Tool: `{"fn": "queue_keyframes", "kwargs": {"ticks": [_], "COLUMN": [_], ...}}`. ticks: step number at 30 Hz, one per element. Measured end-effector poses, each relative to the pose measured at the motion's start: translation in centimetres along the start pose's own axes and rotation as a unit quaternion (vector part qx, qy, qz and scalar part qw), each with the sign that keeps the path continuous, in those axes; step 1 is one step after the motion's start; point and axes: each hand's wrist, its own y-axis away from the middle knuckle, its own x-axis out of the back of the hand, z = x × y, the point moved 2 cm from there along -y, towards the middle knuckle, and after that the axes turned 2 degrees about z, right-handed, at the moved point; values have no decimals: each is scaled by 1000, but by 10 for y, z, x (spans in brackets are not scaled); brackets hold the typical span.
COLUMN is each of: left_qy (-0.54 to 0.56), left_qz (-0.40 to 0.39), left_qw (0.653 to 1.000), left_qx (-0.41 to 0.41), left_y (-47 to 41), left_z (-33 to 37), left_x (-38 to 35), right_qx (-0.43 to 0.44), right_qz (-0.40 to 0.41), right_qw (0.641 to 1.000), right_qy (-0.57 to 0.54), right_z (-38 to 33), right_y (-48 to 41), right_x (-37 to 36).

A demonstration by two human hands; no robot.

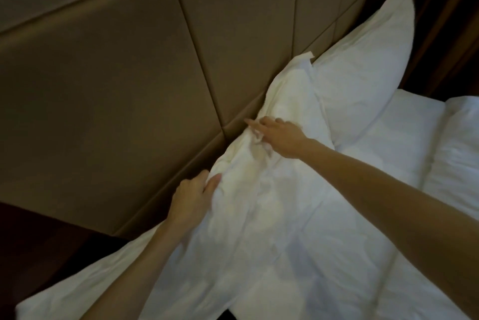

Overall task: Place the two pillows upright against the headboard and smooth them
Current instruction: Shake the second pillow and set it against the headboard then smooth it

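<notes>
Far pillow [368, 65] already stood against the headboard [129, 73]. Both hands were on the near pillow [280, 164]: left hand [191, 195] fingers gripping its edge, right hand [280, 138] bunching fabric. Next up, probably plumping it upright and smoothing.

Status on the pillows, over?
Left hand and right hand gripping near pillow, rumpled at headboard. Far pillow upright. Nothing in the way.
</notes>
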Motion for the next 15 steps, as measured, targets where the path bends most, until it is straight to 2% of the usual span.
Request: {"fn": "queue_keyframes", "kwargs": {"ticks": [3,5,7,9,11,13,15], "left_qy": [188,347,445,514,554,541,491], "left_qz": [9,-11,-40,-71,-84,-76,-51], "left_qw": [982,933,877,823,786,794,827], "left_qx": [15,92,174,231,262,268,269], "left_y": [1,1,-1,-3,-5,-4,-5], "left_z": [15,27,35,37,37,36,31], "left_x": [17,23,28,32,33,25,16], "right_qx": [-62,-130,-202,-232,-219,-198,-175], "right_qz": [2,100,222,271,276,248,178], "right_qw": [998,978,931,903,902,914,941], "right_qy": [-29,-126,-209,-238,-249,-251,-226], "right_z": [7,11,13,10,6,5,5], "right_y": [9,10,8,4,0,-6,-12], "right_x": [-2,13,35,50,58,60,54]}}
